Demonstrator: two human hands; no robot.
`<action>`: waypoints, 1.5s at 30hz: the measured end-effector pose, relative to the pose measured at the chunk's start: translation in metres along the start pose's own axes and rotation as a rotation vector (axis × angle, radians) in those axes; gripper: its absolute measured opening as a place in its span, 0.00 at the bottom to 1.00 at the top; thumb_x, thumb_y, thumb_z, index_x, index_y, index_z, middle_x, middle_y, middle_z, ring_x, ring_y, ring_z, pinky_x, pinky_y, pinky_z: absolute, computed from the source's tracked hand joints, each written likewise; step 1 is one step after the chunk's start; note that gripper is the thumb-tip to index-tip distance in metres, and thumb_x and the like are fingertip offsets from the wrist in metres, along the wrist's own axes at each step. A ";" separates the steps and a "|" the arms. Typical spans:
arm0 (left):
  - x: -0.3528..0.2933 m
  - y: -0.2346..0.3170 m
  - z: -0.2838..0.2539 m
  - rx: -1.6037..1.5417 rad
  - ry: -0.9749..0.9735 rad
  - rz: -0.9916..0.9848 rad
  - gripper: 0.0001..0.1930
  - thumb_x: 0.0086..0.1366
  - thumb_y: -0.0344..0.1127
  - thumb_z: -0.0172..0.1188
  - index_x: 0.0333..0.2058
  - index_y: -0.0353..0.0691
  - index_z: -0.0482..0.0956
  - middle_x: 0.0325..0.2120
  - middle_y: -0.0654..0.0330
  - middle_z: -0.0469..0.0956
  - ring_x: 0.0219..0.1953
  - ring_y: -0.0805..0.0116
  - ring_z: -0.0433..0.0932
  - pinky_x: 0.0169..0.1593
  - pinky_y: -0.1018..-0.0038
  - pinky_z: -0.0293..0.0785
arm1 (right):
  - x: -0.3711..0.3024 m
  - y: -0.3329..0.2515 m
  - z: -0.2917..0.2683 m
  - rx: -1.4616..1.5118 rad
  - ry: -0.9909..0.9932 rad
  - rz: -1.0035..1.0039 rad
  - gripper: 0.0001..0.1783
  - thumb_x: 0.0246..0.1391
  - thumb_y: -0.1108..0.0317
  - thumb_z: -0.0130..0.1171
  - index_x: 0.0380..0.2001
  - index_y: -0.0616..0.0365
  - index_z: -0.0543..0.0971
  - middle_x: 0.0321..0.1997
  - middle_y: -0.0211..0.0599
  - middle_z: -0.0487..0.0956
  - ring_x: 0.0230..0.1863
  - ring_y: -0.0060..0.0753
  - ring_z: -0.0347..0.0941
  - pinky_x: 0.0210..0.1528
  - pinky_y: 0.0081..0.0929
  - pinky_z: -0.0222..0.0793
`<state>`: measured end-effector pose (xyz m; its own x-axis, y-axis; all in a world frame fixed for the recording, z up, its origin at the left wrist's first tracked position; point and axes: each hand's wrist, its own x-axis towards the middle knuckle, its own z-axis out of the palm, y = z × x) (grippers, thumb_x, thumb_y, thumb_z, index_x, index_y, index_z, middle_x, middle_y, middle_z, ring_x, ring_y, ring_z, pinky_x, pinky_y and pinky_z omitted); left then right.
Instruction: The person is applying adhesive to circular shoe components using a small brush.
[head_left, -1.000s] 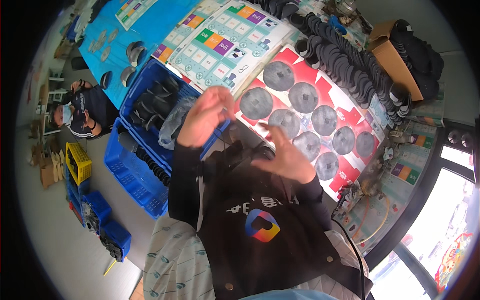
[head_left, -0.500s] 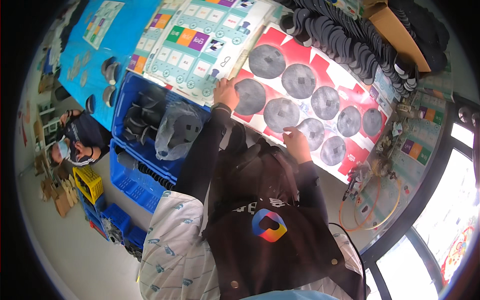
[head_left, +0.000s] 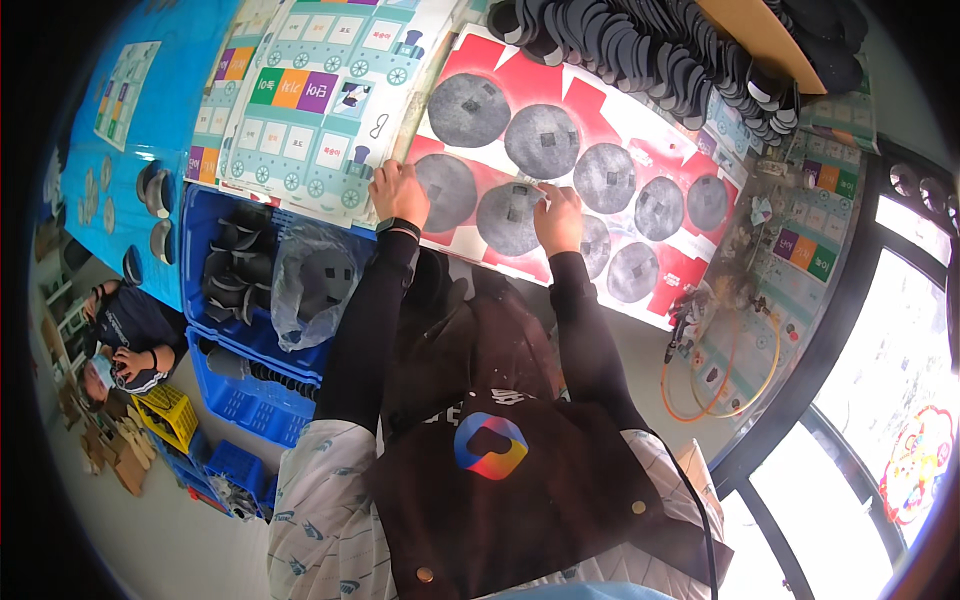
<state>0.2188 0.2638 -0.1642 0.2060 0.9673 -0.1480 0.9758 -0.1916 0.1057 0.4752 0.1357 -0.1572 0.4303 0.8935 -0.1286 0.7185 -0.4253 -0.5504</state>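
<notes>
The biggest thing here is the red and white board (head_left: 585, 95), flat in front of the person, perhaps so the round things stay put on it. Behind it a long row of dark curved pieces (head_left: 640, 60) leans together like fallen cards, which likely saves room. To the left, a blue bin (head_left: 190, 270) sits low beside the table, and its walls keep loose pieces in. A clear bag (head_left: 312, 270) lies inside it.

Nine gray round pieces lie spread out on the board, maybe so each is easy to reach. The left hand (head_left: 402, 197) has bent fingers by the outer edge of the near left round piece (head_left: 450, 190); I can't tell if it grips. The right hand (head_left: 560, 220) has its thumb and finger close together at the right edge of the next round piece (head_left: 505, 225). I can't tell if it pinches anything. Smallest are the dark squares (head_left: 557, 139) on some round pieces.
</notes>
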 end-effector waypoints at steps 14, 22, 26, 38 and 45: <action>0.028 -0.005 0.003 -0.094 -0.048 -0.118 0.04 0.59 0.41 0.65 0.31 0.53 0.86 0.43 0.59 0.79 0.52 0.50 0.75 0.53 0.51 0.73 | 0.026 0.013 0.020 -0.166 0.033 -0.066 0.05 0.56 0.68 0.62 0.36 0.52 0.83 0.42 0.44 0.80 0.48 0.55 0.75 0.51 0.50 0.71; 0.029 -0.004 -0.002 -0.107 -0.098 -0.122 0.08 0.61 0.42 0.64 0.33 0.49 0.88 0.43 0.56 0.80 0.52 0.49 0.75 0.55 0.53 0.72 | 0.021 -0.004 0.010 -0.276 0.036 -0.043 0.04 0.52 0.65 0.65 0.31 0.50 0.86 0.42 0.35 0.80 0.51 0.49 0.74 0.51 0.48 0.72; 0.030 -0.005 0.003 -0.112 -0.076 -0.121 0.04 0.59 0.41 0.66 0.30 0.53 0.87 0.42 0.60 0.80 0.52 0.50 0.76 0.53 0.51 0.73 | 0.023 0.000 0.012 -0.279 0.025 -0.055 0.05 0.51 0.65 0.65 0.30 0.51 0.86 0.41 0.35 0.80 0.51 0.49 0.73 0.51 0.47 0.71; 0.039 -0.029 -0.023 -0.768 -0.440 -0.038 0.17 0.57 0.45 0.68 0.38 0.39 0.87 0.39 0.46 0.84 0.47 0.47 0.82 0.50 0.53 0.77 | 0.046 -0.003 -0.031 0.150 -0.906 -0.197 0.18 0.56 0.57 0.59 0.35 0.64 0.83 0.31 0.47 0.81 0.33 0.42 0.79 0.35 0.40 0.74; 0.105 -0.263 -0.087 -1.018 0.115 -0.434 0.17 0.62 0.44 0.63 0.37 0.33 0.85 0.28 0.53 0.86 0.32 0.60 0.87 0.37 0.65 0.79 | 0.037 -0.227 -0.071 0.973 -0.853 0.261 0.05 0.67 0.70 0.55 0.41 0.61 0.74 0.49 0.31 0.77 0.50 0.23 0.75 0.54 0.26 0.75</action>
<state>-0.0222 0.4305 -0.1217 -0.1982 0.9389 -0.2815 0.4364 0.3416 0.8324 0.3665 0.2549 0.0212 -0.2392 0.7635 -0.5998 -0.1705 -0.6412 -0.7482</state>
